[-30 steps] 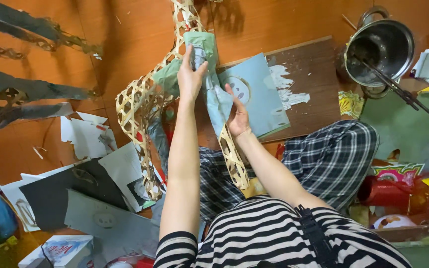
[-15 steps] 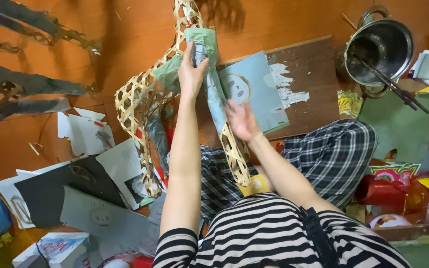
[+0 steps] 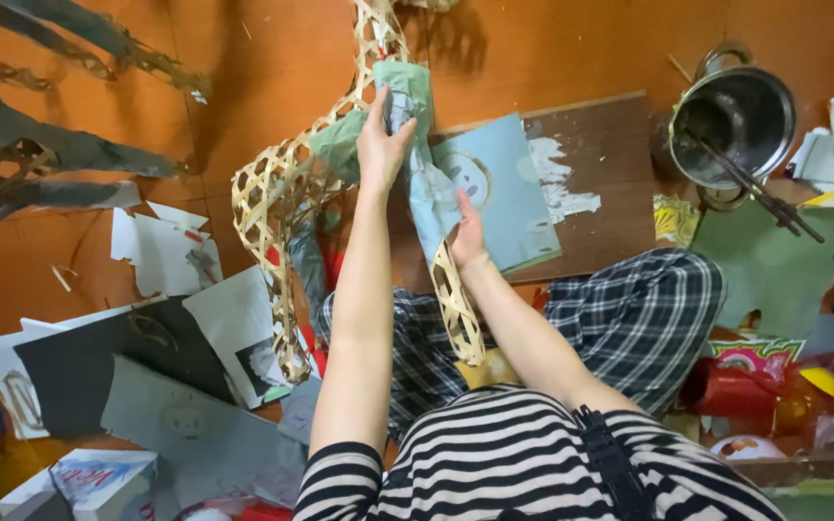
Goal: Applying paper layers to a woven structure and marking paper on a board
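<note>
A woven bamboo frame (image 3: 267, 207) with open lattice arms rises from my lap toward the top of the view. Pale green and blue paper (image 3: 407, 92) is wrapped around one of its arms. My left hand (image 3: 381, 145) presses flat on that paper high on the arm. Lower down, my right hand (image 3: 465, 236) holds the blue paper strip (image 3: 433, 198) against the same arm. A bare lattice end (image 3: 460, 314) sticks out below my right hand.
A wooden board (image 3: 591, 169) with a blue sheet (image 3: 509, 188) and white paste smears lies ahead. A steel pot (image 3: 736, 121) with sticks stands at right. Torn paper sheets (image 3: 161, 256) and dark cards (image 3: 98, 362) cover the left floor; colourful packets (image 3: 774, 376) crowd the right.
My left hand has slid slightly up the wrapped arm. My right hand has shifted a little along the blue strip, smoothing it down.
</note>
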